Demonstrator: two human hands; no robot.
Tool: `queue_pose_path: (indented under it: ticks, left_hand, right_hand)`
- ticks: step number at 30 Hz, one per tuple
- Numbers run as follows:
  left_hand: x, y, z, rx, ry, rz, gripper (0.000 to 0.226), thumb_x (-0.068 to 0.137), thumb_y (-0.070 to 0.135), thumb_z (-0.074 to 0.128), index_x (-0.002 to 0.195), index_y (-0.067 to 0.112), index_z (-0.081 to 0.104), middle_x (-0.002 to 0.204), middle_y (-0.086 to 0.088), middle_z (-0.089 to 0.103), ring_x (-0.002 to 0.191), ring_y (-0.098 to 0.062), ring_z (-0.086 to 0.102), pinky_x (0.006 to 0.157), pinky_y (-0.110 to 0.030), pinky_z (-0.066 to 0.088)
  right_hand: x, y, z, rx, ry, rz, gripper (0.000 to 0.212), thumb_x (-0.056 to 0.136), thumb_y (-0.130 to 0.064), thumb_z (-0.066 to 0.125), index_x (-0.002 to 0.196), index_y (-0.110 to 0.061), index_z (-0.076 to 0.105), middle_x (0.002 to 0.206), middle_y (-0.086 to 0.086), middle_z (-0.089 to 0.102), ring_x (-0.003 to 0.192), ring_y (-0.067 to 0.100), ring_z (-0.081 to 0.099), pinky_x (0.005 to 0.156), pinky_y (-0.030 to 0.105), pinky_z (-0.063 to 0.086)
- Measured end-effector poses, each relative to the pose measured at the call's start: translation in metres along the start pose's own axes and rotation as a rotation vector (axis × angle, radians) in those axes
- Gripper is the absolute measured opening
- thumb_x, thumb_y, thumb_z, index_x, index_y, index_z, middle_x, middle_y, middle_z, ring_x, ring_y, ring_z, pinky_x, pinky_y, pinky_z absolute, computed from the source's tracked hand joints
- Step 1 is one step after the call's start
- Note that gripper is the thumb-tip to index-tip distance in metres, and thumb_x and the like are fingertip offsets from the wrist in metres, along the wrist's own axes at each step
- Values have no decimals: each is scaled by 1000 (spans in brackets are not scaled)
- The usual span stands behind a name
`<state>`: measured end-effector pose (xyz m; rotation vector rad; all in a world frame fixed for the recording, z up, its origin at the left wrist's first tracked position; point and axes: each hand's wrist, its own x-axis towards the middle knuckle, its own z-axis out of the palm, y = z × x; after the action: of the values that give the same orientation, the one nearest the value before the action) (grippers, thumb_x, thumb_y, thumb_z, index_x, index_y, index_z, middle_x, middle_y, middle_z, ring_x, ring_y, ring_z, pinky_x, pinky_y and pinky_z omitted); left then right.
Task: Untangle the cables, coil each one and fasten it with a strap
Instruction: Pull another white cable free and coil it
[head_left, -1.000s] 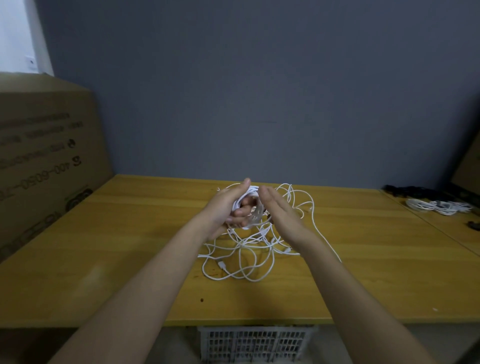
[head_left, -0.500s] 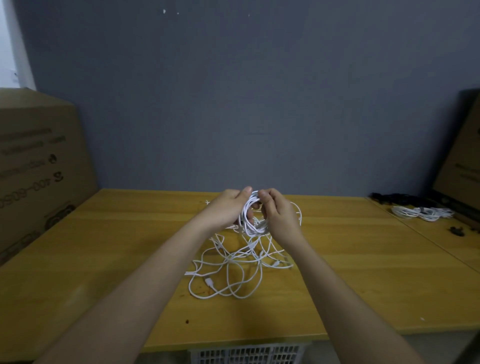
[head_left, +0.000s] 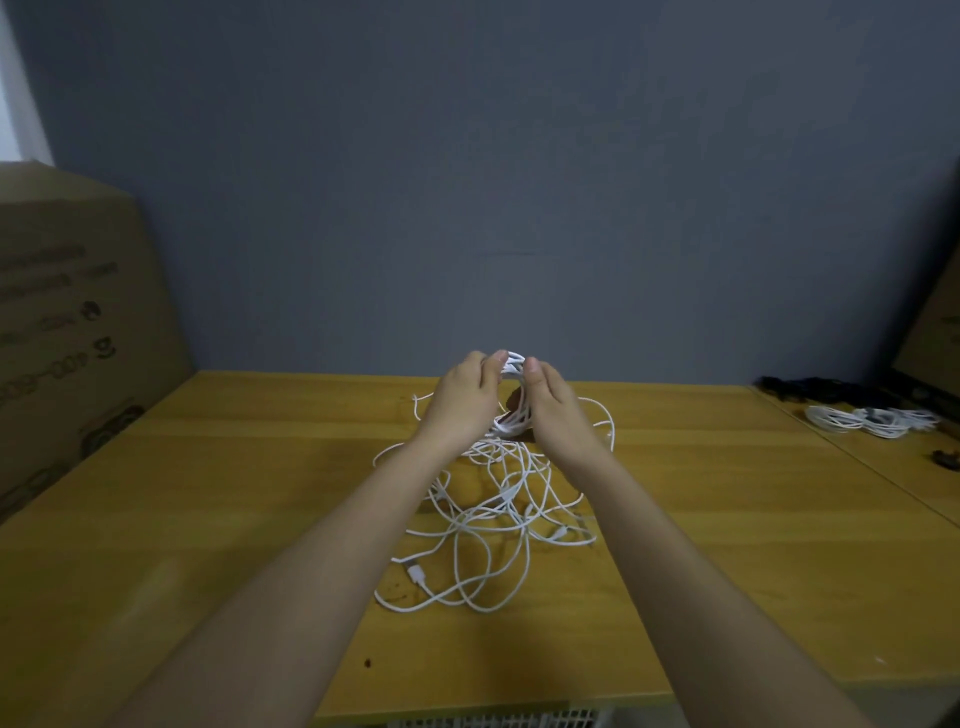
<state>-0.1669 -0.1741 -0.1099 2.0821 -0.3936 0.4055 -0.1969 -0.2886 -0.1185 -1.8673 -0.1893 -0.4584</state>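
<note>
Coil (head_left: 511, 395), white, unstrapped, gripped by left hand (head_left: 462, 402) and right hand (head_left: 556, 410) above surface (head_left: 208, 493); tangled cables (head_left: 488, 519) beneath remain unsorted; finished bundles (head_left: 872, 420) at right edge.

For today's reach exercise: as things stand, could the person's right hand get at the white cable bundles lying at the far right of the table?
Probably not at once. The right hand grips the cable coil together with the left hand, and the white bundles lie well off to the right. The table between looks unobstructed.
</note>
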Motion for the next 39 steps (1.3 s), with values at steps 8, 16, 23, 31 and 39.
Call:
queue_pose_path:
  ticks: [8, 16, 23, 31, 39]
  left_hand:
    - [18, -9, 9, 29, 50, 35, 36, 103, 41, 27, 99, 16, 52, 87, 0, 55, 81, -19, 52, 68, -31, 34]
    - [33, -35, 11, 36, -2, -19, 38, 103, 41, 28, 89, 13, 50, 80, 2, 53, 84, -22, 52, 68, -29, 31]
    - [68, -55, 21, 131, -6, 12, 43, 102, 42, 28, 94, 9, 55, 102, -17, 65, 100, -32, 58, 81, -39, 43]
    - [127, -65, 46, 146, -68, -5, 49, 103, 41, 25, 104, 4, 57, 111, -20, 64, 109, -33, 57, 88, -40, 43]
    - [186, -25, 49, 244, -176, 7, 43, 103, 43, 25, 94, 11, 51, 108, -20, 64, 105, -36, 57, 84, -40, 42]
  right_hand:
    - [16, 14, 17, -131, 198, -126, 26, 103, -36, 29, 119, -20, 42, 68, -2, 54, 52, 1, 52, 45, 15, 36]
    - [39, 46, 28, -237, 54, -187, 29, 103, -17, 33, 131, -17, 39, 68, -4, 49, 54, 3, 46, 52, 19, 37]
    - [73, 61, 24, -142, -96, -78, 31, 101, -15, 41, 132, -12, 38, 77, -5, 56, 62, 0, 55, 62, 20, 50]
    - [128, 79, 20, -223, -38, -10, 15, 102, -26, 41, 104, -11, 41, 67, -2, 54, 46, 6, 53, 46, 27, 45]
    - [175, 54, -12, -266, 81, 63, 16, 100, -23, 41, 96, -8, 39, 70, 13, 61, 56, 32, 58, 53, 47, 50]
